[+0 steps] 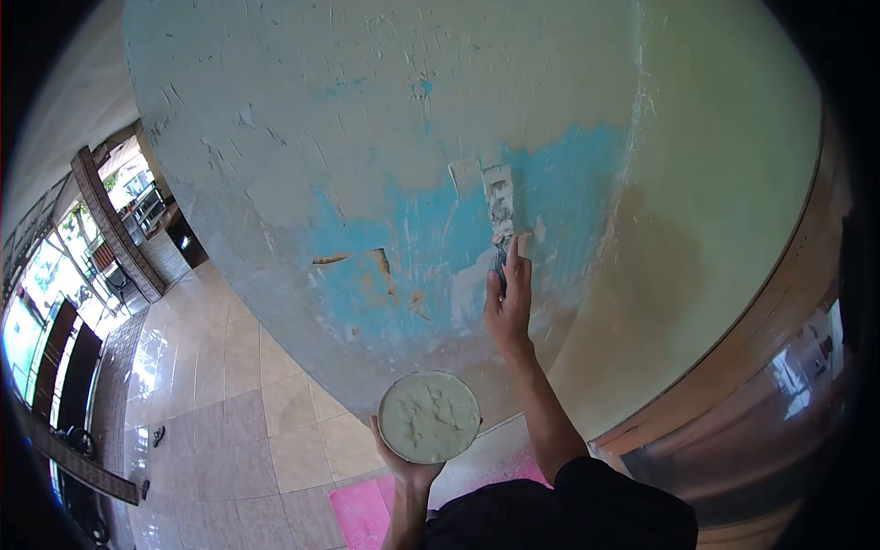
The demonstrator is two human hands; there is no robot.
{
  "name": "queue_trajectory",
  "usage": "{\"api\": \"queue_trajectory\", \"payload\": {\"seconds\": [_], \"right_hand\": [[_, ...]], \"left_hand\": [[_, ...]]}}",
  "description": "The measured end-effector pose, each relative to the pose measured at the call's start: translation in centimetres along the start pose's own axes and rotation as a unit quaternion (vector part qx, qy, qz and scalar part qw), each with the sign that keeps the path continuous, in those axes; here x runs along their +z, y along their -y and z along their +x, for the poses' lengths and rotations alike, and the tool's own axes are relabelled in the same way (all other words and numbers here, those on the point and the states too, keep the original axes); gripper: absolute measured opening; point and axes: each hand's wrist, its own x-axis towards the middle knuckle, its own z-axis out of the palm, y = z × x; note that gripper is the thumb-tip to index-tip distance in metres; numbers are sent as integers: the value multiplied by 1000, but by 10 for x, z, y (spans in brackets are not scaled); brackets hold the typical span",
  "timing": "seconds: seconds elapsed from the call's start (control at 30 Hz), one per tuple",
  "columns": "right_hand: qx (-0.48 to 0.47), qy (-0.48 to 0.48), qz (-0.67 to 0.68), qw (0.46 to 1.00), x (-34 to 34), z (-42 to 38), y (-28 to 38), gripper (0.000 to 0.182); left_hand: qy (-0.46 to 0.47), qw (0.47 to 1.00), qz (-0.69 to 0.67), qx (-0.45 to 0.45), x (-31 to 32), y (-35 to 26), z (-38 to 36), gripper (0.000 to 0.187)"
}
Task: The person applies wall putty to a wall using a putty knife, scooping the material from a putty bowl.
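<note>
My right hand grips the dark handle of a putty knife, its blade laid against the wall and smeared with pale filler. Bright blue paint shows around the blade, with grey-white filler above it. Just left of the blade, a small pale patch of filler marks the wall. Lower left, the blue surface has torn, brownish gaps. Held up from below in my left hand is a round tub of pale putty, its surface lumpy. The palm and most fingers are hidden under the tub.
Right of a corner, a greenish wall meets brown wooden panelling. Pink sheeting lies on the floor below me. Tiled floor stretches left, with a dark bench, sandals and a pillar.
</note>
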Motion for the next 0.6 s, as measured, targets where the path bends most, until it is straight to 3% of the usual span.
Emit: {"api": "queue_trajectory", "payload": {"seconds": [0.2, 0.3, 0.5, 0.6], "right_hand": [[-46, 3, -23, 999, 12, 10, 3, 56], [-3, 48, -53, 997, 17, 13, 16, 59], [-22, 55, -53, 997, 15, -38, -10, 60], [-39, 36, -31, 998, 14, -30, -7, 60]], "left_hand": [[-13, 1000, -11, 14, 3, -1, -2, 82], [15, 1000, 0, 9, 3, -2, -5, 81], [27, 997, -73, 4, -6, -4, -5, 74], [0, 1000, -18, 17, 2, -3, -8, 80]]}}
